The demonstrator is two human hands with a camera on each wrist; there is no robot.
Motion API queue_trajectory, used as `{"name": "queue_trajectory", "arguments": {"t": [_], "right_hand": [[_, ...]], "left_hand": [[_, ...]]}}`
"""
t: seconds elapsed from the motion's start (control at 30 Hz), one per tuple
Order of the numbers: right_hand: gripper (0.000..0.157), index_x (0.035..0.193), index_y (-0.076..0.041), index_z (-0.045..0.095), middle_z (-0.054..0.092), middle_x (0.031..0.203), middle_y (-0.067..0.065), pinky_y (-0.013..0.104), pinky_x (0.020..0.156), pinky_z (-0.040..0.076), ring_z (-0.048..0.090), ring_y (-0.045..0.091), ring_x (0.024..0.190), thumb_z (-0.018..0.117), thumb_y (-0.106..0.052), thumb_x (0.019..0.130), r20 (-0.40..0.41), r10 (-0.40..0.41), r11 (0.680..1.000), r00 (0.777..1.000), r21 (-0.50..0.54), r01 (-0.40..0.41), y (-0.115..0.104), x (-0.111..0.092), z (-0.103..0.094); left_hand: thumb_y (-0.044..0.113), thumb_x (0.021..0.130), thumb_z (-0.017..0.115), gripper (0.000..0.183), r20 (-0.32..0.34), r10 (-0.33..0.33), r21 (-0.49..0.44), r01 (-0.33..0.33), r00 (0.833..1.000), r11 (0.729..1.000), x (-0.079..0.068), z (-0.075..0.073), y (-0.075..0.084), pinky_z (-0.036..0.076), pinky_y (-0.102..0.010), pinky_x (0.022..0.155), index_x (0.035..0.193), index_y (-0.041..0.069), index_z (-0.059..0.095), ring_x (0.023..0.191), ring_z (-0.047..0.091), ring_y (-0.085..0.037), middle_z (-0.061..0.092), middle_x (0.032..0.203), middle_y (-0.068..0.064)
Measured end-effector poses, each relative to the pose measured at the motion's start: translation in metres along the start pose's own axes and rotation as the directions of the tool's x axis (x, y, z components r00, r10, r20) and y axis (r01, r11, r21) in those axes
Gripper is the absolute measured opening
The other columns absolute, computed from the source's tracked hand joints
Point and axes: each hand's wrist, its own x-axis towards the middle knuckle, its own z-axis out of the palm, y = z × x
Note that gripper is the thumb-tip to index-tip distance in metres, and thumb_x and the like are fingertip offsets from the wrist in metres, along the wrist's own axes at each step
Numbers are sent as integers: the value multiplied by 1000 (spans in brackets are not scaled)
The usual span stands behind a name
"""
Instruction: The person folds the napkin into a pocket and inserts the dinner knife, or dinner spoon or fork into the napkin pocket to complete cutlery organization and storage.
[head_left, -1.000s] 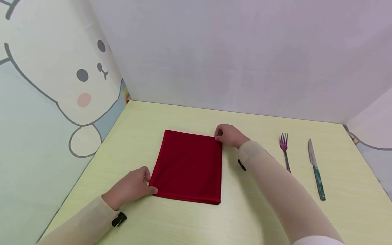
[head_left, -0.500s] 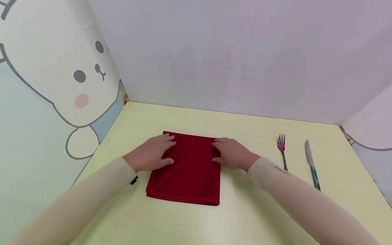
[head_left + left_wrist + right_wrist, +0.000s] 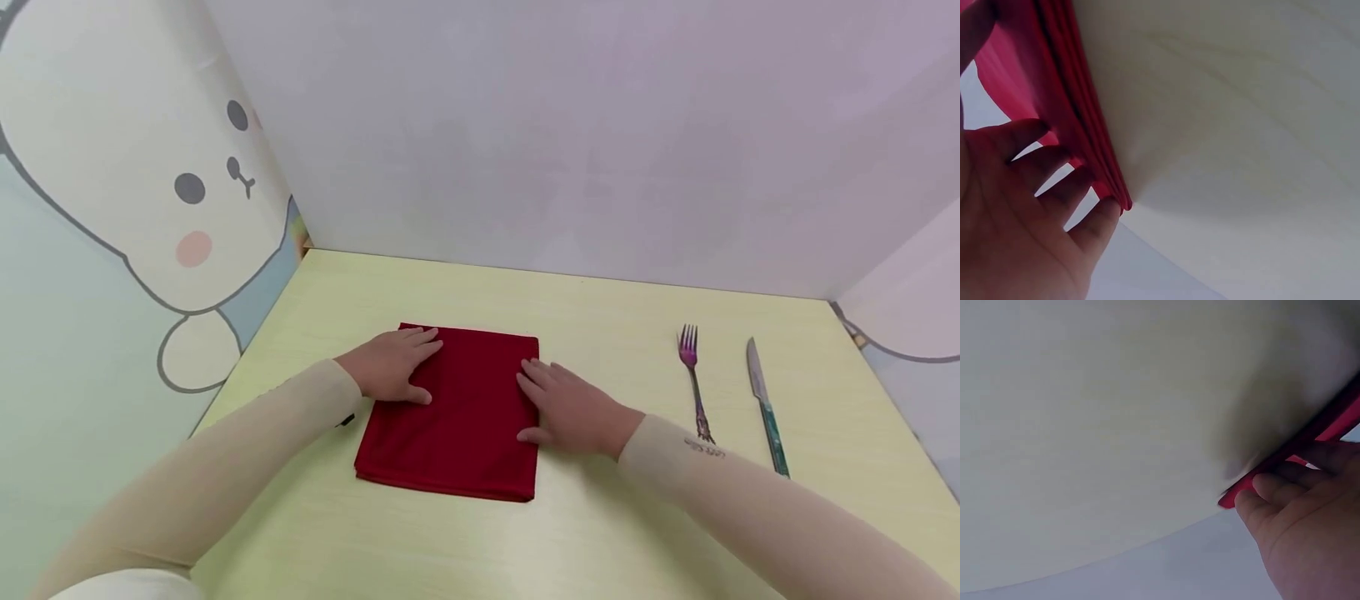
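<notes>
Two hands [image 3: 388, 365] [image 3: 576, 408] on one folded red cloth [image 3: 465, 417]

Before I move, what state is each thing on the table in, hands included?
Red cloth: folded in layers, lying flat
Left hand: fingers extended, touching the cloth's left side
Right hand: fingers extended, touching the cloth's right edge
Fork: lying, tines pointing away from the person
Knife: lying, blade pointing away from the person
</notes>
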Motion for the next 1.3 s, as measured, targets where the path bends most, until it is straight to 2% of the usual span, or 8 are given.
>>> {"name": "queue_trajectory", "arguments": {"t": [0.33,0.47,0.57,0.67,0.77,0.87,1.07,1.3], "right_hand": [[84,158,-4,39,31,166,13,50,120,28,28,29,153,38,-67,103,-76,-231,973,970,-33,229,-41,-78,25],[83,158,-4,40,33,165,12,51,117,33,31,28,152,40,-67,103,-126,-277,960,952,-78,269,-45,-92,32],[84,158,-5,40,32,166,12,50,117,34,31,29,152,40,-68,102,-143,-285,956,948,-114,270,-47,-94,36],[84,158,-5,40,32,166,12,50,117,34,31,29,152,38,-68,102,-141,-287,953,947,-140,268,-48,-92,37],[84,157,-5,41,33,165,13,49,117,35,32,30,151,37,-69,102,-137,-293,948,946,-166,270,-49,-92,37],[84,157,-5,42,35,164,13,49,117,34,33,29,151,37,-69,103,-132,-295,946,946,-183,269,-50,-92,35],[86,158,-6,40,32,166,12,48,118,33,31,29,152,34,-71,102,-89,-270,953,959,-167,253,-53,-90,34],[87,158,-6,40,33,165,12,48,118,34,30,29,152,33,-72,101,-78,-256,953,963,-185,238,-56,-90,35]], "left_hand": [[53,91,74,92,10,-27,8,27,1000,1000,6,-5,7,27,-51,121,161,9,34,154,23,-33,26,168,-12],[56,92,72,87,27,-77,53,75,997,996,11,-13,16,32,-51,118,159,10,40,152,30,-32,34,165,-11],[58,94,67,80,-4,-94,88,94,996,992,18,-22,33,35,-49,117,155,11,47,147,39,-31,43,160,-11],[60,96,62,78,-18,-18,98,20,1000,995,30,-28,57,31,-45,120,157,14,45,149,36,-28,41,161,-9],[61,98,57,81,22,111,89,-113,994,990,43,-27,78,19,-40,124,163,19,33,156,19,-24,26,169,-4],[64,97,55,87,69,169,51,-173,983,984,57,-24,88,8,-41,126,166,23,21,158,5,-21,13,172,1],[68,93,57,94,111,114,4,-115,987,993,65,-17,80,5,-42,126,167,26,16,158,0,-21,9,173,5],[67,96,54,92,91,59,-23,-58,994,998,36,-14,40,6,-44,126,167,21,18,158,2,-26,11,172,-1]]}}
